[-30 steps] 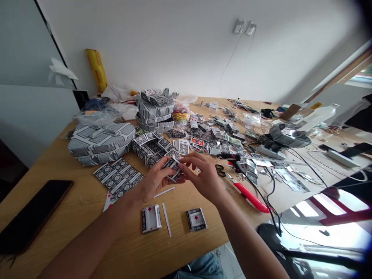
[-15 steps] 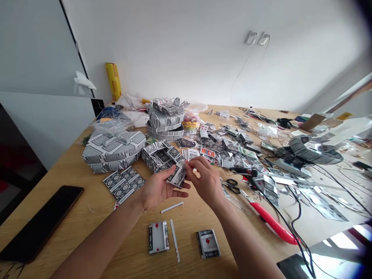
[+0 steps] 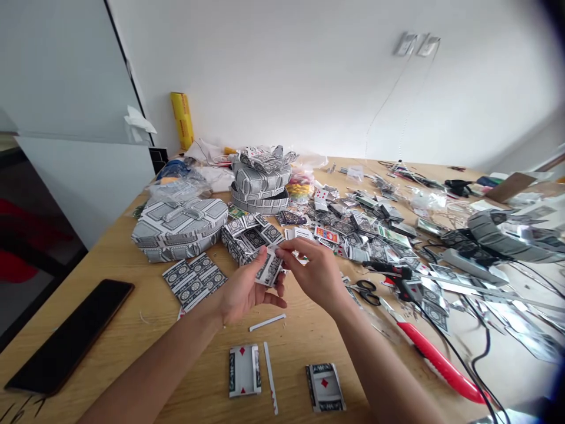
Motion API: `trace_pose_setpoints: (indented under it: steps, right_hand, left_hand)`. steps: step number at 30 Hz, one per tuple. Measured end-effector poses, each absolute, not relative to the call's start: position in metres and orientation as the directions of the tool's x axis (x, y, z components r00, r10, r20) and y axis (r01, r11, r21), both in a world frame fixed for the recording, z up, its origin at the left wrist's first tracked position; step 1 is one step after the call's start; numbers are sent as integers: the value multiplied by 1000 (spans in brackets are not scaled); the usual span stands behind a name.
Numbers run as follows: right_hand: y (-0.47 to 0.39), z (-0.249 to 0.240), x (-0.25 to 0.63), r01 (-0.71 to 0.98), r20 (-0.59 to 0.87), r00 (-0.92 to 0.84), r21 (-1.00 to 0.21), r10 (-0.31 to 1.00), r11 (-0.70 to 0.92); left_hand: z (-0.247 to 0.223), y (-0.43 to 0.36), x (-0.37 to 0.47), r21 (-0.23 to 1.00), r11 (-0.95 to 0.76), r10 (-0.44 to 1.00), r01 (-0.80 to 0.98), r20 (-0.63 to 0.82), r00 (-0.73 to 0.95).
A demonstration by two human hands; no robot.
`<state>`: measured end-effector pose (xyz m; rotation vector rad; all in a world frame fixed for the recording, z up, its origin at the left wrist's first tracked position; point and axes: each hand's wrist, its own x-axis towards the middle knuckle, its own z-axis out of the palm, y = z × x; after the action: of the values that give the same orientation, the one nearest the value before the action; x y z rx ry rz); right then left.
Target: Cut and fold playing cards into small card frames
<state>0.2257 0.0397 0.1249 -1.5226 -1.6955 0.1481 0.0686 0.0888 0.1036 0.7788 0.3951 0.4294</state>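
Note:
A folded playing card (image 3: 268, 272) with a dark patterned back is gripped in my left hand (image 3: 252, 287), thumb on top and fingers beneath. The fingertips of my right hand (image 3: 314, 268) pinch that card's upper right edge. Just behind them stands an open box made of folded cards (image 3: 251, 238). On the table in front lie two folded card pieces, one at left (image 3: 244, 370) and one at right (image 3: 325, 387), each showing red diamonds. Thin cut card strips lie nearby, one upright (image 3: 271, 378) and one slanted (image 3: 267, 322).
Left are a black phone (image 3: 70, 335), a woven card panel (image 3: 194, 280) and a lidded card box (image 3: 180, 227). Right are scissors (image 3: 366, 291), a red-handled cutter (image 3: 441, 359), a glue gun (image 3: 397, 277) with cable, and a pile of folded cards (image 3: 353, 227).
The whole view has shifted, with the table's objects appearing slightly farther right. Both hands stay on the folded card, which has turned a little between them.

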Motion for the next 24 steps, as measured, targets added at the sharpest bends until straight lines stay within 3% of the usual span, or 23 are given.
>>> trace_pose_setpoints:
  steps: [5, 11, 17, 20, 24]
  right_hand:
    - [42, 125, 223, 824, 600, -75, -413, 796, 389]
    - [40, 130, 235, 644, 530, -30, -638, 848, 422]
    - [34, 135, 233, 594, 595, -242, -533, 766, 602]
    - [32, 135, 231, 674, 687, -222, -405, 692, 618]
    - [30, 136, 232, 780, 783, -140, -290, 606, 555]
  left_hand:
    - [111, 96, 63, 669, 723, 397, -174, -195, 897]
    - [111, 92, 65, 721, 651, 520, -239, -195, 832]
    - [110, 91, 64, 810, 532, 616, -246, -171, 769]
    - [115, 89, 60, 894, 388, 633, -223, -82, 770]
    - [122, 84, 56, 992, -62, 744, -106, 116, 658]
